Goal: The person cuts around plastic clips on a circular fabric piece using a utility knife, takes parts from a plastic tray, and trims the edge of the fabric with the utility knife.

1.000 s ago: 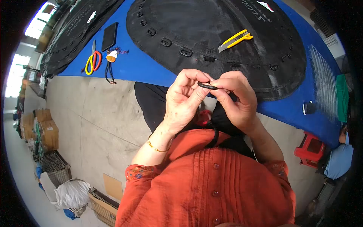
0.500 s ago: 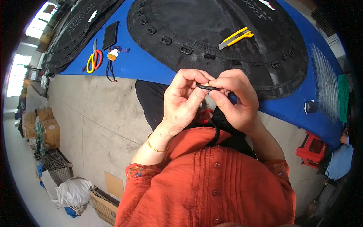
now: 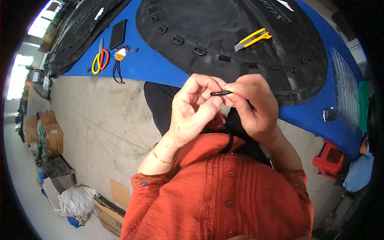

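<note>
Between my two hands is a small black ring (image 3: 221,93), seen nearly edge-on. My left hand (image 3: 197,108) has its thumb and fingertips around the ring's left end. The right end is pinched between thumb and forefinger of my right hand (image 3: 255,105). Beyond my hands lies a round black mat (image 3: 216,24) with black oval loops along its edge. A yellow box cutter (image 3: 253,39) rests on this mat with its blade tip showing.
On the blue table (image 3: 160,72) at left lie scissors (image 3: 101,60), a black phone (image 3: 118,34) and a corded trinket (image 3: 119,57). Another black mat (image 3: 80,36) is farther left. A red stool (image 3: 329,159) stands at right, near a person in blue (image 3: 359,173).
The ring has turned from a slanted oval to nearly edge-on. My hands have spread slightly apart, and my left thumb sits lower against the ring.
</note>
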